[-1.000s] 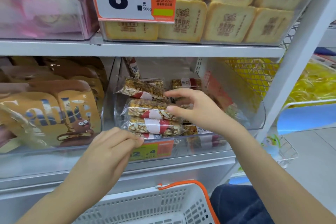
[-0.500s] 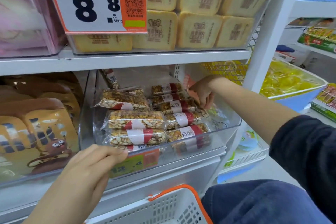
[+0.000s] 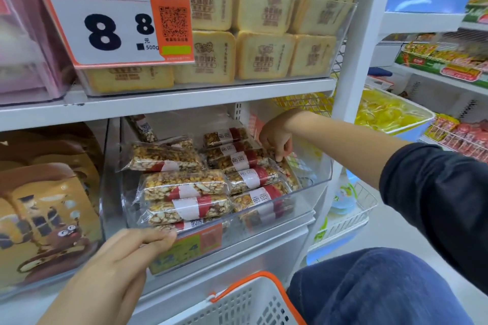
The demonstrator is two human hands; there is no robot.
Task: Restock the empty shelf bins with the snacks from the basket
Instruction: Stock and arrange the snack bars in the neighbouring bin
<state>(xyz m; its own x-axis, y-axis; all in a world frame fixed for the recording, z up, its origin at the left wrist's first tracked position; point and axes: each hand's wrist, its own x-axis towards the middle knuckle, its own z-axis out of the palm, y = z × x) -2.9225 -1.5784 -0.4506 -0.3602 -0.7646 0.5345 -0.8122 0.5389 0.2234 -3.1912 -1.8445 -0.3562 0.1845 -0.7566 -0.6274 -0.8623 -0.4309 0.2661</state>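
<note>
A clear plastic bin [image 3: 318,166] on the middle shelf holds two stacked rows of nut bars [image 3: 184,185] in clear wrappers with red and white bands. My left hand [image 3: 124,258] grips the bin's front rim at its left end, fingers curled over the edge. My right hand [image 3: 276,140] reaches into the bin's back right part, fingertips pinched down on the end of a nut bar [image 3: 237,161] by the right wall. The white basket [image 3: 237,303] with an orange rim sits below at the bottom edge; its inside is hidden.
Above is a clear bin of toast-slice packs [image 3: 264,55] with a large price tag [image 3: 116,21]. Brown snack bags [image 3: 47,206] fill the bin to the left. A white shelf post [image 3: 353,87] stands on the right, with yellow snacks [image 3: 390,113] and a wire basket [image 3: 348,214] beyond it.
My right hand moved from the front of the left stack to the bin's right rear. A second row of bars now shows. The view swung right; my left hand stayed on the rim.
</note>
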